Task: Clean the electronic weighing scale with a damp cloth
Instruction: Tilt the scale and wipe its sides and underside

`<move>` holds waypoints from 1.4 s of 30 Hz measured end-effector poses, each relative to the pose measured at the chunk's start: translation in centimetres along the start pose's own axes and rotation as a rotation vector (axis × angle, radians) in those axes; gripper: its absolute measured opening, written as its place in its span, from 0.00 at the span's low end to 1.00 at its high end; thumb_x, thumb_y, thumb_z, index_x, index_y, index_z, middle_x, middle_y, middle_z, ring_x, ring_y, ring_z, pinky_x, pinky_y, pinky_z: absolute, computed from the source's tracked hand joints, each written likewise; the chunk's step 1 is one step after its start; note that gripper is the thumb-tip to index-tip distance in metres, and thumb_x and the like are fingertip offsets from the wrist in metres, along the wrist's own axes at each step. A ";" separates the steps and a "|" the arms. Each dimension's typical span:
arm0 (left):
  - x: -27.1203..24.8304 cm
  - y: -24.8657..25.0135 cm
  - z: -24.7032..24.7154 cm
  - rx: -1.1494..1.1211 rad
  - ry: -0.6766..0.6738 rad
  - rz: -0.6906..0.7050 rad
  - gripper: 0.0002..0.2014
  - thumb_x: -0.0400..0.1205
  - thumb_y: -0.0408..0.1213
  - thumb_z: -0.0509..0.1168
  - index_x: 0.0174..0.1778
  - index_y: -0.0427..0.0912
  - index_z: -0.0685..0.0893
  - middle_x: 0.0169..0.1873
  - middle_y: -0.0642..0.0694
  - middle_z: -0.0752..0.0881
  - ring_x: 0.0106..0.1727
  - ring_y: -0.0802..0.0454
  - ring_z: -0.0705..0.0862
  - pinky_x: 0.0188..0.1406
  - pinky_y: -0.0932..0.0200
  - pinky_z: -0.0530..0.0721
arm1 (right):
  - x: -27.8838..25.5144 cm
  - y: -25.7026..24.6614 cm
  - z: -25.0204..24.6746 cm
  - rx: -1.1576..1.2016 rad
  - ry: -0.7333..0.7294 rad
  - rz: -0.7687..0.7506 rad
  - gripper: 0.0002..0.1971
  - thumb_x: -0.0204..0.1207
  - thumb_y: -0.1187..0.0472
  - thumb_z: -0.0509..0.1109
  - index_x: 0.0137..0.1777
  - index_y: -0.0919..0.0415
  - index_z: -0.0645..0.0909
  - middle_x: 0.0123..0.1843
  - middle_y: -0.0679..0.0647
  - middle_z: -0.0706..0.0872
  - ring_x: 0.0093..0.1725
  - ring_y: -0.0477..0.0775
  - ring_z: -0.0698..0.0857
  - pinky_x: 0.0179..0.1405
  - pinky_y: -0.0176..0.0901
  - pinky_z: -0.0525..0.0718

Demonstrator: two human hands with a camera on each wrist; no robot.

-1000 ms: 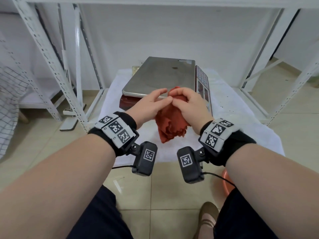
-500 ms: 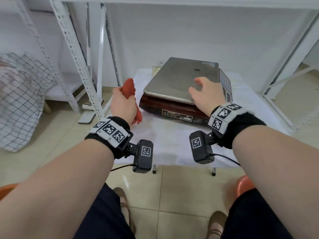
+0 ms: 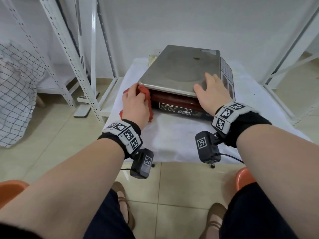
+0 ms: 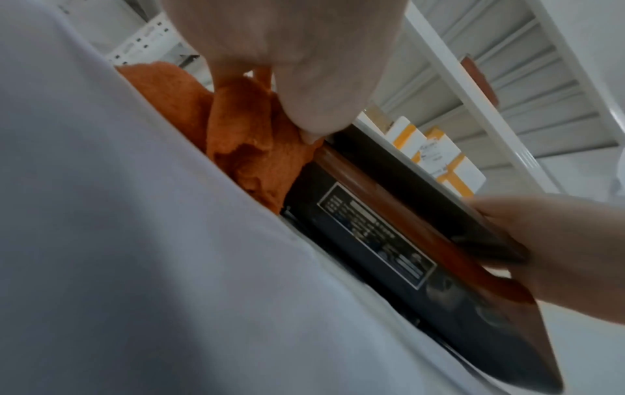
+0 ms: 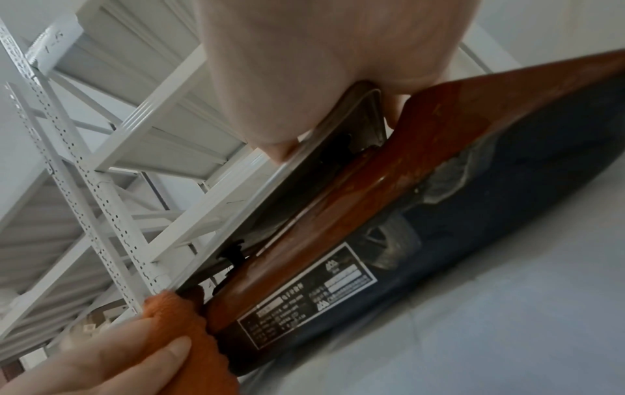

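The scale has a steel platter [image 3: 183, 69] on a red-brown body [image 3: 174, 100] with a black label side [image 4: 372, 221]. My left hand [image 3: 134, 102] grips a bunched red-orange cloth [image 3: 145, 91] and holds it against the scale's near left corner, under the platter's edge. In the left wrist view, the thumb [image 4: 314, 93] pinches the cloth [image 4: 250, 139] beside the body. My right hand [image 3: 212, 90] lies flat on the platter's near right corner with fingers spread. From the right wrist, the palm [image 5: 321, 66] covers the platter corner [image 5: 355, 112], and the cloth [image 5: 189, 320] shows at the far end.
The scale stands on a low table draped in white [image 3: 172, 138]. Its keypad panel [image 3: 226, 71] faces right. White perforated rack uprights [image 3: 69, 57] stand to the left and another rack [image 3: 293, 49] to the right. Checked fabric [image 3: 15, 94] hangs far left. Orange stools [image 3: 245, 176] flank my knees.
Both hands held the cloth in front of the scale a second ago. The left hand took it out left, then to the scale's near left corner. The right hand settled on the platter.
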State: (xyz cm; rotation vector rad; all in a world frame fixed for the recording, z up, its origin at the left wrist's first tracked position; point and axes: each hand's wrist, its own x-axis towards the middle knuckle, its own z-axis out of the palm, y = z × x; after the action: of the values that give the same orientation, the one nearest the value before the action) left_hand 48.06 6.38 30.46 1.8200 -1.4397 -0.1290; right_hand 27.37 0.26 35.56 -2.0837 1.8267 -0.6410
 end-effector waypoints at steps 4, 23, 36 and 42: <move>-1.0 1.1 1.1 0.194 0.049 0.157 0.16 0.79 0.35 0.53 0.45 0.34 0.86 0.57 0.36 0.82 0.58 0.31 0.76 0.61 0.45 0.75 | 0.0 0.0 -0.1 0.004 -0.022 0.004 0.33 0.80 0.43 0.53 0.83 0.51 0.52 0.85 0.54 0.51 0.84 0.60 0.50 0.80 0.63 0.55; -2.5 4.4 3.6 0.235 0.037 0.275 0.13 0.75 0.32 0.54 0.45 0.36 0.83 0.46 0.38 0.83 0.50 0.35 0.79 0.55 0.44 0.78 | -0.6 0.3 -2.0 0.064 -0.123 -0.045 0.28 0.84 0.46 0.47 0.83 0.51 0.55 0.85 0.54 0.54 0.84 0.57 0.51 0.82 0.57 0.49; -3.4 6.0 5.5 0.211 -0.083 0.443 0.21 0.79 0.34 0.54 0.69 0.40 0.77 0.59 0.44 0.82 0.63 0.40 0.77 0.73 0.48 0.69 | -0.5 0.5 -3.6 0.164 -0.149 0.015 0.27 0.84 0.47 0.49 0.82 0.53 0.59 0.80 0.56 0.68 0.77 0.59 0.68 0.71 0.46 0.64; -4.6 10.0 7.5 0.314 -0.235 0.541 0.23 0.84 0.38 0.55 0.77 0.49 0.69 0.69 0.53 0.77 0.70 0.44 0.70 0.72 0.48 0.67 | -0.4 0.5 -3.7 0.153 -0.131 0.030 0.26 0.84 0.47 0.51 0.79 0.55 0.63 0.76 0.60 0.72 0.74 0.60 0.71 0.69 0.45 0.66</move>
State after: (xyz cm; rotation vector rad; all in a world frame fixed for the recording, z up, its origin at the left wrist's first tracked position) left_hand 34.73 6.11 29.94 1.6196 -2.1701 0.1728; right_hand 25.01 0.82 38.40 -1.9478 1.6791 -0.6010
